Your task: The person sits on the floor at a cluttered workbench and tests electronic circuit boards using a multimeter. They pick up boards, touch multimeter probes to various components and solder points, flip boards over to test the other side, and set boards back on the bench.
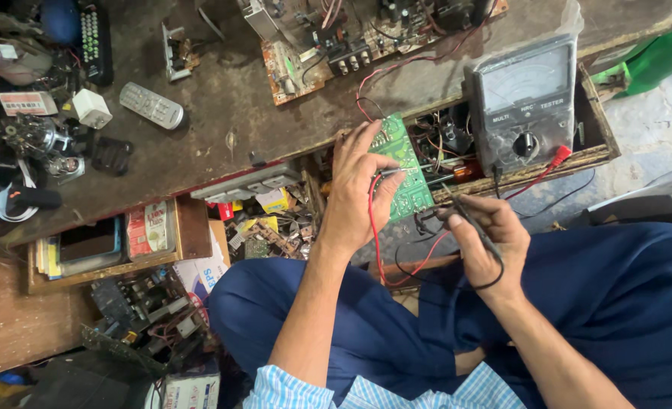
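Green and flat, the little circuit board [401,168] sits in our left hand [355,198], just in front of the wooden bench [222,113]. Our left fingers are closed around the board, and they also pinch the red probe [390,173] so its tip lies on the green side. Its red wire [374,227] loops down over our wrist. Our right hand [486,244] is closed on the black probe [465,216], like holding a pencil, and its point aims at the lower edge of the board. The grey meter [525,102] stands just behind, leaning in an open drawer [597,113] full of wires.

To do this well, we think we should hold the board very still and rest our hands on our knees. Each tip should touch only one shiny spot, not two. We should press softly so a tip does not slip. Then we look up at the needle while both hands stay quiet.

A white remote [151,105] lies well apart on the bench.
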`<state>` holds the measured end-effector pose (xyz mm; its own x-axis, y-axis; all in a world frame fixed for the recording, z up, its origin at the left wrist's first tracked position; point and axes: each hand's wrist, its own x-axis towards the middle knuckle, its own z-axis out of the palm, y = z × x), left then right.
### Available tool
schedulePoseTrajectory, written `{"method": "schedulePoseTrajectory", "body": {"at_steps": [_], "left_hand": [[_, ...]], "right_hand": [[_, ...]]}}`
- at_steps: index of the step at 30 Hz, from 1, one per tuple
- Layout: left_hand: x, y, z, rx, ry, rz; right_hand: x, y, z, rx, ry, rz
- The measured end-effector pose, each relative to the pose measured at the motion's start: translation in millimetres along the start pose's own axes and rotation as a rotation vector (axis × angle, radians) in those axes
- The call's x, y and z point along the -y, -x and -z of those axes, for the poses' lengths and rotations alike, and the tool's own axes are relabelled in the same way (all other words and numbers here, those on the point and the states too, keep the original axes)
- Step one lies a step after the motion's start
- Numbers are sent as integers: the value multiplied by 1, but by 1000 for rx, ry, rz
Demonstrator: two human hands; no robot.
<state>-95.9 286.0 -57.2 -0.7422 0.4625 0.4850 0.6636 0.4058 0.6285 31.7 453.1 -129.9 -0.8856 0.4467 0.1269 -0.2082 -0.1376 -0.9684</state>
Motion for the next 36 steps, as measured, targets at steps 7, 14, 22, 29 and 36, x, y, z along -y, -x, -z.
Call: {"method": "schedulePoseTrajectory", "body": {"at_steps": [7,14,22,29,36], "left_hand": [[-2,2,-1,-2,-35,14],[-1,3,-4,4,-81,-1],[-4,0,-1,46,-187,-24],[-20,7,-2,-166,-230,42],[-18,30,-9,-451,602,450]], "right_hand": [[-8,-2,-2,-16,64,-41],[-7,-6,-5,-32,-44,-58],[-10,-8,-4,-20,30,-59],[-12,-7,-2,-18,0,-82],[-14,-7,-2,-16,8,-70]]}}
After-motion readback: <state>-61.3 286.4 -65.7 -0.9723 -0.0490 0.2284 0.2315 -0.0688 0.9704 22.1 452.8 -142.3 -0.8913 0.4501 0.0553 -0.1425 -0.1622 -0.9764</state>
